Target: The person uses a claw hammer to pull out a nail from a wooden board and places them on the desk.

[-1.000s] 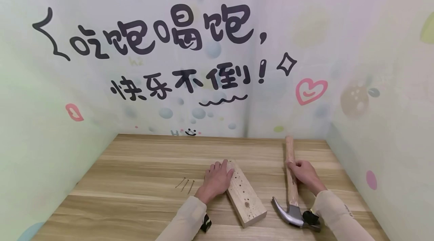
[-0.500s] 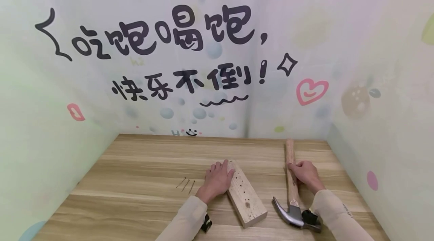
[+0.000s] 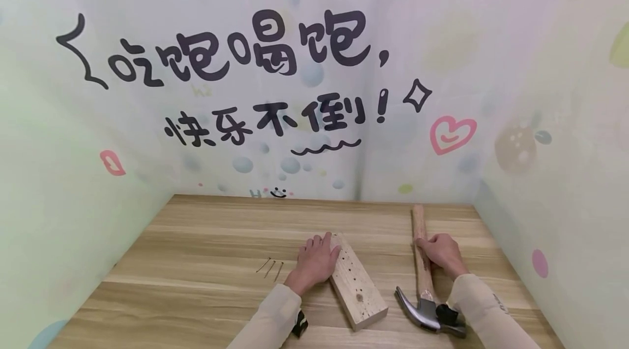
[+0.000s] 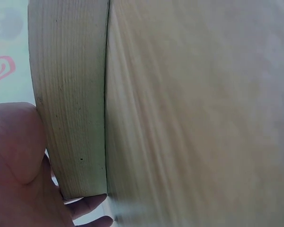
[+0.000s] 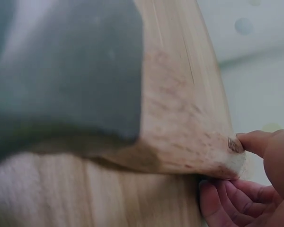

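Observation:
My left hand (image 3: 316, 262) holds the far end of a pale wooden block (image 3: 361, 289), which lies slanted on the table. In the left wrist view, the fingertips (image 4: 87, 205) reach round the block's end and the thumb side lies along its edge. Small dark holes and a knot mark the block's top. To the right, my right hand (image 3: 442, 253) pinches the wooden handle of a claw hammer (image 3: 423, 272) between thumb and fingers. Its metal head points towards me, partly hidden by the black wrist camera. In the right wrist view the hammer head (image 5: 71, 75) fills the left side.
Several thin nails (image 3: 270, 268) lie on the wood-grain table (image 3: 206, 311), left of my left hand. Printed curtain walls (image 3: 314, 174) with black lettering close off the back and both sides.
In the head view, the hammer's handle end has come slightly lower and away from the back wall, with my right hand still on it. My left hand and the block stay put.

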Tool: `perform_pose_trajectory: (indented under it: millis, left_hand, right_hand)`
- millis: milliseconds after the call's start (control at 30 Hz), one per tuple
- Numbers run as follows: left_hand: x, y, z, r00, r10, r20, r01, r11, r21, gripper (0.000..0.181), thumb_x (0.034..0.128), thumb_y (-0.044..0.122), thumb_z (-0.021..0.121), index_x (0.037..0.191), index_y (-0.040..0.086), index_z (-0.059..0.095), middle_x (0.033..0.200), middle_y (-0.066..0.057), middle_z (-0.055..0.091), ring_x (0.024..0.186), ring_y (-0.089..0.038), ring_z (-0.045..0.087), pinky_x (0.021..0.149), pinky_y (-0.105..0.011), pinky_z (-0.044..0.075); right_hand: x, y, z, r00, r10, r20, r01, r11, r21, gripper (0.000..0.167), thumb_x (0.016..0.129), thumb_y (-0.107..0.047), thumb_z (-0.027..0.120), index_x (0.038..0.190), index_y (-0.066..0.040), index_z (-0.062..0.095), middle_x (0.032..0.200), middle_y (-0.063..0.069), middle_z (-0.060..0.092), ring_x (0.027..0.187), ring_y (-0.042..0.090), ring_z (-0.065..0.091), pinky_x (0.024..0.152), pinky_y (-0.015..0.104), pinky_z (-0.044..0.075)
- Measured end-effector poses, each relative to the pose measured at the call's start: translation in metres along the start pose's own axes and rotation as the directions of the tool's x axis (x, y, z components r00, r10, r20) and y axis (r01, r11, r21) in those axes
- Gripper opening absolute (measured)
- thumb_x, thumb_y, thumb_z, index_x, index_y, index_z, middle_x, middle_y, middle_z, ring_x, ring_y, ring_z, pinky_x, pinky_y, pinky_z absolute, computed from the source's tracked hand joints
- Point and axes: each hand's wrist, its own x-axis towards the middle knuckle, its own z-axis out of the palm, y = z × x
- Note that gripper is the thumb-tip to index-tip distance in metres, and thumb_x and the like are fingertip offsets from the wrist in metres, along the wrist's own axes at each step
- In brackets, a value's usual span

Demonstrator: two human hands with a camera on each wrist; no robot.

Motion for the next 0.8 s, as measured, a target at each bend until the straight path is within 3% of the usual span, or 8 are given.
perform_pose_trajectory:
  millis: [433,633,800]
  left_hand:
    - [0.009,-0.004,-0.001,0.999,0.032,0.032,-0.033,0.999,0.022,0.055,0.1062,0.041,0.038,0.145,0.002,0.044,0.135,-0.023,0.054,0.125,-0.039,0.051,0.101,-0.056,0.043]
    - [0.009,-0.018,-0.018,0.998,0.054,0.016,-0.054,0.999,0.004,0.052,0.1055,0.037,0.043,0.143,0.001,0.048,0.132,-0.024,0.057,0.122,-0.040,0.054,0.101,-0.055,0.044]
    - [0.010,-0.040,-0.039,1.000,0.022,-0.009,-0.021,0.999,0.043,0.051,0.1050,0.038,0.044,0.143,0.004,0.049,0.136,-0.022,0.055,0.126,-0.039,0.052,0.102,-0.059,0.042]
  right_hand:
    - [-0.003,-0.001,-0.005,1.000,0.009,-0.015,-0.010,1.000,-0.029,0.035,0.091,-0.031,0.065,0.074,-0.001,0.058,0.066,0.008,0.058,0.050,0.015,0.059,0.047,0.029,0.050]
    - [-0.002,-0.003,-0.007,1.000,0.011,0.027,-0.011,1.000,-0.020,0.033,0.092,-0.028,0.064,0.082,0.003,0.059,0.071,0.010,0.058,0.054,0.017,0.060,0.049,0.030,0.052]
    - [-0.003,-0.013,-0.014,0.998,-0.017,0.066,0.021,0.998,-0.052,0.034,0.095,-0.028,0.060,0.090,0.006,0.059,0.071,0.010,0.058,0.055,0.019,0.059,0.050,0.032,0.052]
